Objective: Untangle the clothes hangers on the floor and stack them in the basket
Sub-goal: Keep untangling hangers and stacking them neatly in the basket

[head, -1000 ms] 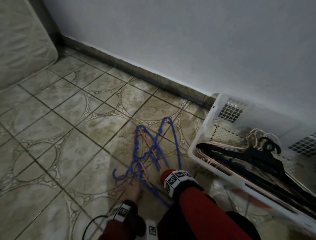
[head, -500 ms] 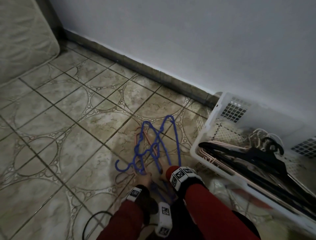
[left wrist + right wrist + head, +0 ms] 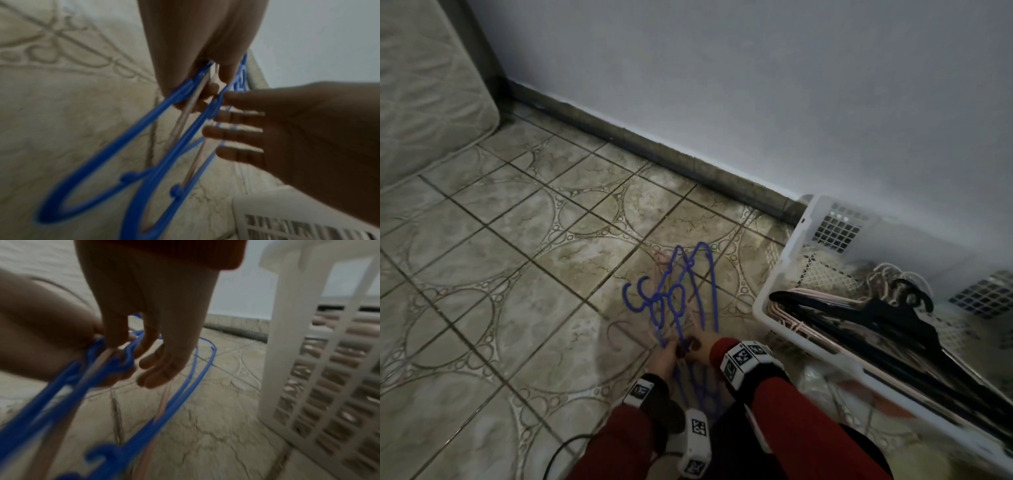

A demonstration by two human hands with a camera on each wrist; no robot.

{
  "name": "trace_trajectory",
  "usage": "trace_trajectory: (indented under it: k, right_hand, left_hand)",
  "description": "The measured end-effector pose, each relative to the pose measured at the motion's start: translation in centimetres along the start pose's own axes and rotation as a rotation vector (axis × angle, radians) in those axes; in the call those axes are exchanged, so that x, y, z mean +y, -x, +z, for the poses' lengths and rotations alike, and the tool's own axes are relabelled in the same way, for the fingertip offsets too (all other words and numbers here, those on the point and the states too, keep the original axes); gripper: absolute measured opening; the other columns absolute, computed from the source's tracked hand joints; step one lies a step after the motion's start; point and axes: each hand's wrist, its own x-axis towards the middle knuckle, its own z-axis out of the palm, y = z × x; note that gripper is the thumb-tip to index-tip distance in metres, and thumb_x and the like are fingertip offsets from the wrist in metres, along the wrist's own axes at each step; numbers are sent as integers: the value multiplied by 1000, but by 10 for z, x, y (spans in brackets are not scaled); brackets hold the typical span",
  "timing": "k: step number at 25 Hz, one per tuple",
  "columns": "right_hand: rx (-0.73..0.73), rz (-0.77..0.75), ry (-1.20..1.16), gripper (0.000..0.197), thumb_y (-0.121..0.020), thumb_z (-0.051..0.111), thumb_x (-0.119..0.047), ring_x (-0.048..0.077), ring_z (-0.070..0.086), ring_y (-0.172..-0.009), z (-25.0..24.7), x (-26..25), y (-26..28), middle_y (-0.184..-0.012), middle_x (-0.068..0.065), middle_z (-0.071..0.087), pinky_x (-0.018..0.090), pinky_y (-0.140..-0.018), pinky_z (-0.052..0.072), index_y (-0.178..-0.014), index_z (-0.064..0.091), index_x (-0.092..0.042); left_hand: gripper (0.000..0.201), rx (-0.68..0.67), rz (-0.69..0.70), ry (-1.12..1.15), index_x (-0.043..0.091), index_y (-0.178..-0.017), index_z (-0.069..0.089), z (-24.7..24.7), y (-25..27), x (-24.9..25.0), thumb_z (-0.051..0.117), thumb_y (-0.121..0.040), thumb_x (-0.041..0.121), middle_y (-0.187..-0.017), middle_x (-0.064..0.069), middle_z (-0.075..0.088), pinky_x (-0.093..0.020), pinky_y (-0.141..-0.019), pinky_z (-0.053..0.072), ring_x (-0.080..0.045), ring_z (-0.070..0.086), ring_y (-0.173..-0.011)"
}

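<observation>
So, floor: marbled beige ceramic tiles (image 3: 482, 274) meeting a grey wall (image 3: 756, 85).
Left hand (image 3: 666, 354): gripping tangled blue plastic hangers (image 3: 678, 294).
Right hand (image 3: 702, 346): fingers curling into them beside the white slatted plastic basket (image 3: 774, 294).

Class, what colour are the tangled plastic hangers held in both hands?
Mostly blue plastic hangers, with a pale pink one among them; clearest in the left wrist view.

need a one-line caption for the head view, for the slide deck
Both hands, left hand and right hand, grip tangled blue hangers on the tiled floor beside a white basket holding black hangers.
</observation>
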Motion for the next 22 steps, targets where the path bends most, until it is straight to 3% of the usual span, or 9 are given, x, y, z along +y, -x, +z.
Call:
trace_trajectory:
  k: [3, 6, 7, 9, 11, 13, 15, 18, 22]
  right_hand:
    - [182, -145, -116, 43, -89, 54, -14, 32, 47, -118, -7, -20, 10, -132, 21, 43, 30, -94, 35, -126, 43, 2]
    - [333, -273, -180, 41, -90, 51, -13, 32, 46, -117, -18, -36, 33, -130, 21, 41, 29, -93, 34, -128, 42, 0]
    - [371, -320, -211, 40, -89, 52, -12, 33, 48, -113, -20, -40, 40, -126, 22, 42, 29, -91, 36, -126, 44, 0]
    - [417, -437, -257, 38, -88, 54, -13, 32, 53, -105, -25, -42, 59, -120, 22, 45, 28, -86, 40, -124, 46, -2]
    - [457, -520, -317, 36, -87, 55, -16, 14, 55, -101, -27, -39, 81, -115, 15, 49, 18, -84, 41, -122, 49, -7]
    - [598, -571, -419, 39, -83, 55, -31, -13, 49, -92, -35, -33, 105, -108, 6, 52, 1, -78, 36, -118, 50, -16]
    - [792, -579, -434, 45, -77, 51, -42, -14, 45, -94, -53, -16, 125, -113, 5, 49, -1, -82, 34, -119, 42, -27]
    - [1077, -529, -222, 73, -71, 64, -30, 6, 32, -121, -92, 13, 162, -134, 13, 39, 25, -106, 28, -132, 25, -27]
    - [1331, -366, 288, 109, -57, 80, -27, 23, 8, -138, -130, 47, 232, -147, 3, 13, 52, -109, 13, -137, 5, -31]
  left_hand:
    - [40, 41, 183, -120, 10, -87, 69, 10, 24, 31, 44, -93, 40, -67, -8, 69, -30, -53, 50, -24, 60, -61]
    - [41, 68, 338, -149, 3, -86, 67, 18, 51, 65, 56, -86, 42, -83, -20, 69, -47, -76, 54, -34, 66, -80]
    - [33, 63, 384, -153, 4, -84, 66, 18, 62, 75, 59, -86, 36, -81, -18, 68, -46, -76, 54, -32, 66, -79]
    - [14, 8, 495, -166, 9, -79, 61, 19, 89, 93, 60, -87, 21, -65, -8, 61, -28, -56, 52, -20, 60, -57]
    - [9, -58, 626, -196, 13, -79, 56, 19, 118, 111, 57, -88, 12, -46, 4, 51, -15, -36, 37, -6, 43, -36]
    - [17, -137, 741, -280, 18, -75, 56, 15, 142, 128, 55, -90, 11, -38, 3, 46, -13, -33, 31, -1, 36, -31]
    - [16, -254, 784, -379, 19, -73, 59, 15, 165, 142, 58, -89, 17, -40, 3, 46, -13, -37, 34, 0, 39, -33]
    - [23, -529, 841, -710, 24, -81, 66, 25, 207, 152, 71, -69, 43, -52, 5, 52, -18, -47, 35, -10, 46, -48]
    - [30, -898, 763, -1018, 18, -74, 57, 66, 234, 159, 75, -69, 41, -63, -5, 51, -15, -50, 39, -14, 49, -56]
